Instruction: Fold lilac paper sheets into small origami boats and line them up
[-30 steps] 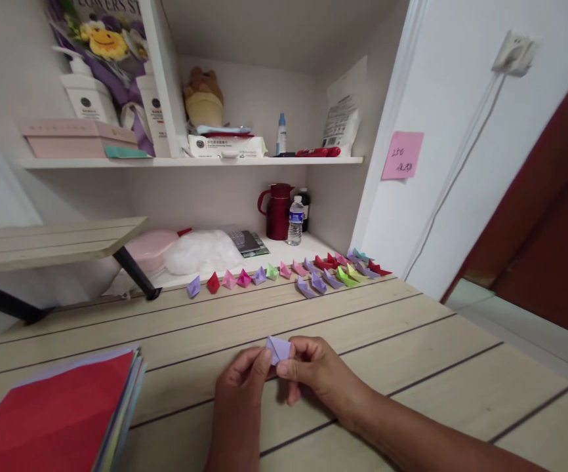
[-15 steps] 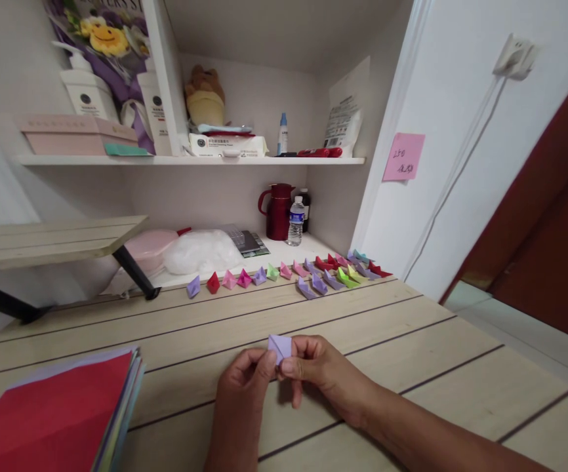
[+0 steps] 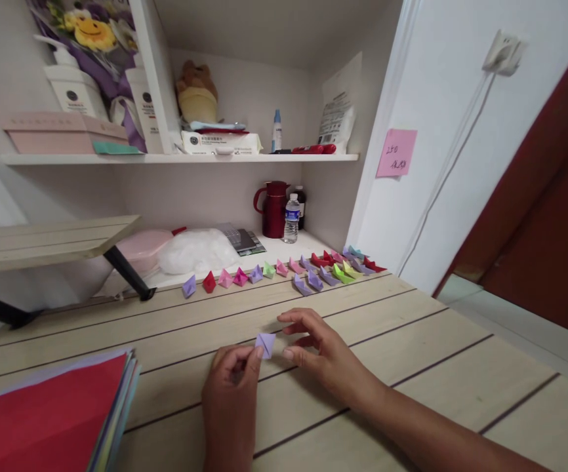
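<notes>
A small folded square of lavender paper (image 3: 265, 343) is pinched at its lower left corner between the thumb and fingers of my left hand (image 3: 235, 377). Diagonal fold lines cross its face. To its right, my right hand (image 3: 316, 347) is apart from the paper, fingers and thumb spread with nothing between them. Beyond both hands, several folded paper boats (image 3: 314, 280) in purple, red, pink, green and yellow stand in rows along the back of the wooden tabletop (image 3: 176, 334).
A stack of coloured paper, red sheet (image 3: 52, 413) on top, lies at the front left. A small raised wooden shelf (image 3: 48, 242) on black legs stands behind it. At the back are a dark red jug (image 3: 275, 210), a water bottle (image 3: 292, 219) and a plastic bag (image 3: 198, 251).
My right hand has let go of the lavender paper and opened, moving slightly away to the right. My left hand still holds the paper, now a little further left.
</notes>
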`<state>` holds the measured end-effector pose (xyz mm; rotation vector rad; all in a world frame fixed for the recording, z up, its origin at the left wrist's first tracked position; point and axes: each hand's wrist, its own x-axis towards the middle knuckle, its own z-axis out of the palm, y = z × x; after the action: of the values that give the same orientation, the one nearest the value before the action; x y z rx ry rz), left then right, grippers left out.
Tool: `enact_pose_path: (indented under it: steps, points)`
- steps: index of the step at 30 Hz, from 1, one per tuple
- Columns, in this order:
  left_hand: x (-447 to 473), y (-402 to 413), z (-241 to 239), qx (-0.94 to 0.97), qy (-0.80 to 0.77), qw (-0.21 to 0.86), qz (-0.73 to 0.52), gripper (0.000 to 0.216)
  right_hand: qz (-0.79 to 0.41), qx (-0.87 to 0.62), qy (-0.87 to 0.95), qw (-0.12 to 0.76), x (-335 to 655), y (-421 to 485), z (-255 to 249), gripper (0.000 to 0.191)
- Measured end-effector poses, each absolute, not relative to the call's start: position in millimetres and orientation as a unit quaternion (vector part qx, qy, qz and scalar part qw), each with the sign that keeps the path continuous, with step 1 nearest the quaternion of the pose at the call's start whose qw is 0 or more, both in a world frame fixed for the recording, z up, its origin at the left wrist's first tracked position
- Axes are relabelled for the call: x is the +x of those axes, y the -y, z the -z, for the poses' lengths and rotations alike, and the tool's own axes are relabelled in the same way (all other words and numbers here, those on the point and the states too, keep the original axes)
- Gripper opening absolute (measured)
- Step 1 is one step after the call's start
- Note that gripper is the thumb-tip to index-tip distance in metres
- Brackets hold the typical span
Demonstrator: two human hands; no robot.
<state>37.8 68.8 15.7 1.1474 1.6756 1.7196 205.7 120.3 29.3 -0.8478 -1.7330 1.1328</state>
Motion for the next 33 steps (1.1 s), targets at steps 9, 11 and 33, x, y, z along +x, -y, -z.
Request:
enact_pose_path:
  steps: [9,11,33]
  points:
    - [52.4,-60.6,-20.7,0.447,-0.595,0.231,-0.627,0.021,-0.587,-0.328,0.59,0.446,196.7,-115.9,-35.0,0.027]
    - [50.8,-59.8,-20.5,0.416,-0.598,0.251,-0.637,0.035,-0.652,-0.346,0.504,0.449,195.4,-115.1,-35.3,0.033]
    - [59.8,-54.7,-24.0,0.342,-0.554,0.415,-0.636,0.042,-0.716,-0.347,0.406,0.45,200.7,-119.4,-32.5,0.039]
